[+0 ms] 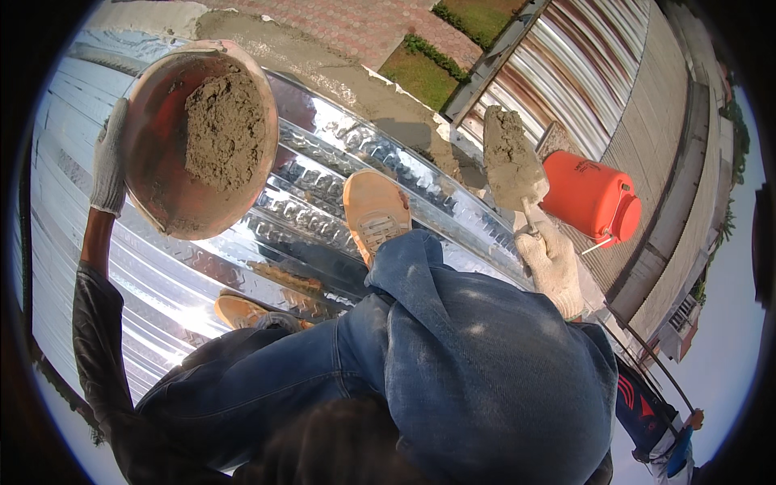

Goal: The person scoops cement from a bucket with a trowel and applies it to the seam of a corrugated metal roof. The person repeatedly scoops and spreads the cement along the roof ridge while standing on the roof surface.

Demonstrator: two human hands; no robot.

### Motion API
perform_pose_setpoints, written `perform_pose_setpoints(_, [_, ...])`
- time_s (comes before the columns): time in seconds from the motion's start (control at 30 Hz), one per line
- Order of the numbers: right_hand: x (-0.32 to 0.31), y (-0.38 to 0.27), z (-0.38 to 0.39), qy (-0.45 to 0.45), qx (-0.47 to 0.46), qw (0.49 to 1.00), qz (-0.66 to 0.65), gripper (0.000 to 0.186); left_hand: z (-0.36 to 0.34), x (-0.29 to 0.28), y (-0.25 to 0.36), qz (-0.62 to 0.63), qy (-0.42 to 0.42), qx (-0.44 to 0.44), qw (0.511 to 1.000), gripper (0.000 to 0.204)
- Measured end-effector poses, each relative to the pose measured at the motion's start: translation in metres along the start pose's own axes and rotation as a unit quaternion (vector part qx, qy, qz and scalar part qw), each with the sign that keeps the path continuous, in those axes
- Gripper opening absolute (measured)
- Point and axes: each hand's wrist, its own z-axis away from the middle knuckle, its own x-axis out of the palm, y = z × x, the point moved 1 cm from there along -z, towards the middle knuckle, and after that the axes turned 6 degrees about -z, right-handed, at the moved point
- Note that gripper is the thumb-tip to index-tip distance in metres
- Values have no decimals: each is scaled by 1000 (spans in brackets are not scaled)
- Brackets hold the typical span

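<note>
My left hand (109, 166), in a pale knit glove, grips the rim of a reddish bucket (153, 121) on its left side. The bucket tilts so that its inside faces me, and a lump of wet grey mortar (226, 129) lies in it. On the right, my gloved right hand (551, 263) is closed round the handle of a trowel (517, 182). Mortar covers much of the trowel's blade, which points away from me. Beside the blade and my right hand is an orange water jug (590, 194) with a wire handle.
Shiny corrugated metal sheets (315, 218) lie under my orange shoes (376, 214). A mortar-covered ledge (323, 69) runs along the far edge, with a paved yard (347, 24) and grass below. Another roof (566, 65) spreads right. A person (655, 420) is at the lower right.
</note>
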Motion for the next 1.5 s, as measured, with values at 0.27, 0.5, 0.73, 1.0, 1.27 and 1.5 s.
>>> perform_pose_setpoints(0.27, [-3,85,19,128,-22,985,111,27,-25,-17,-36,20,-14,25,999,54])
perform_pose_setpoints(0.5, [43,122,-4,219,-111,910,333,32,-13,-5,-19,84,-54,-18,995,59])
perform_pose_setpoints(0.73, [34,126,-13,195,-134,953,188,32,-20,-19,-32,79,-56,-12,995,61])
perform_pose_setpoints(1.0, [46,155,1,63,71,975,-199,43,-33,-32,-53,100,-78,-28,991,63])
perform_pose_setpoints(1.27, [145,125,-25,58,100,872,-475,50,-15,-9,-28,116,-71,-24,990,58])
perform_pose_setpoints(1.5, [165,64,-59,34,123,922,-366,53,-17,-28,-33,97,-59,-35,993,61])
